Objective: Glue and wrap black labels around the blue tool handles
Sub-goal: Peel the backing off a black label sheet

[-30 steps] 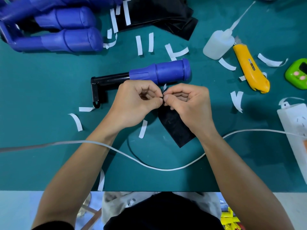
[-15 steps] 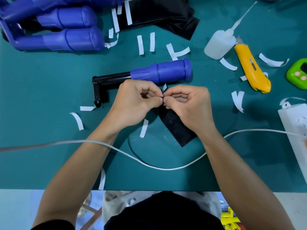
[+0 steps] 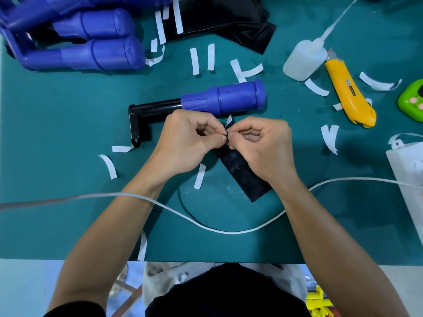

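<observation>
A black label point(image 3: 246, 177) lies slanted on the green mat under my right hand point(image 3: 261, 147). My left hand point(image 3: 190, 143) and my right hand both pinch its upper end, fingertips touching, where a small white backing strip point(image 3: 229, 121) sticks up. Just beyond my hands lies a tool with a blue handle point(image 3: 229, 99) and a black shaft point(image 3: 155, 108). Several more blue-handled tools point(image 3: 91, 49) are piled at the far left. A stack of black label sheets point(image 3: 229, 24) sits at the top centre.
A glue bottle point(image 3: 302, 58) and a yellow utility knife point(image 3: 350, 97) lie at the upper right, a green object point(image 3: 412, 99) beyond them. A white power strip point(image 3: 409, 179) sits at the right edge, its cable point(image 3: 229, 231) crossing the mat. White backing strips point(image 3: 196, 61) are scattered around.
Both hands stay pinched on the label's upper end. The white backing tab now stands slightly more exposed above my fingertips.
</observation>
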